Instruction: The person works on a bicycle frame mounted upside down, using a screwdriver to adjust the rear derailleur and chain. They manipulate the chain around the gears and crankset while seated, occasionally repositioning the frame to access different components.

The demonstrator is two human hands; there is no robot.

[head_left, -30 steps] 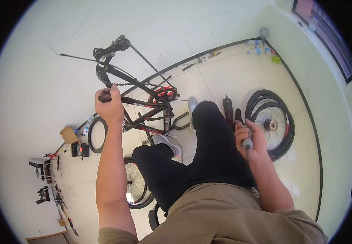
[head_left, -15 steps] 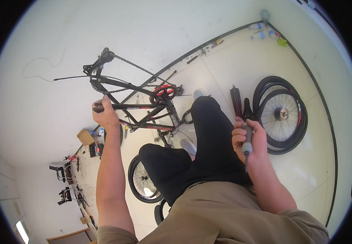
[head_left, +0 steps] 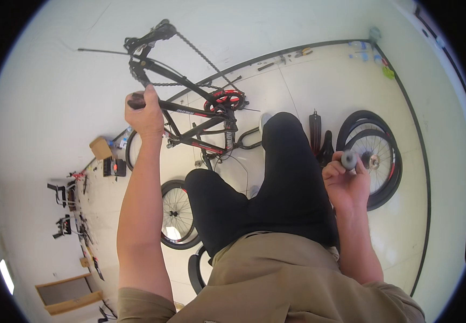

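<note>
My left hand (head_left: 148,114) is closed round a tube of a black bicycle frame (head_left: 190,141) with red and white markings. Raised at the far left is the frame's rear end, with its derailleur (head_left: 160,31), hanging chain (head_left: 199,55) and a loose cable end (head_left: 103,50). The red-and-black chainring (head_left: 225,99) sits near the frame's middle. On the right, my right hand (head_left: 347,188) grips a screwdriver (head_left: 348,160) by its grey handle; the handle's end faces up and its shaft is hidden.
On the right lie wheels with tyres (head_left: 394,172), a black saddle (head_left: 327,145) and a mudguard (head_left: 314,132). Another wheel (head_left: 176,214) is by my left knee. Hand tools (head_left: 303,52) and bottles (head_left: 359,51) line the wall. A cardboard box (head_left: 101,148) stands left.
The frame's rear end has risen farther up in view, my left hand with it. My right hand has turned the screwdriver, whose shaft showed pointing toward me before, and moved slightly right.
</note>
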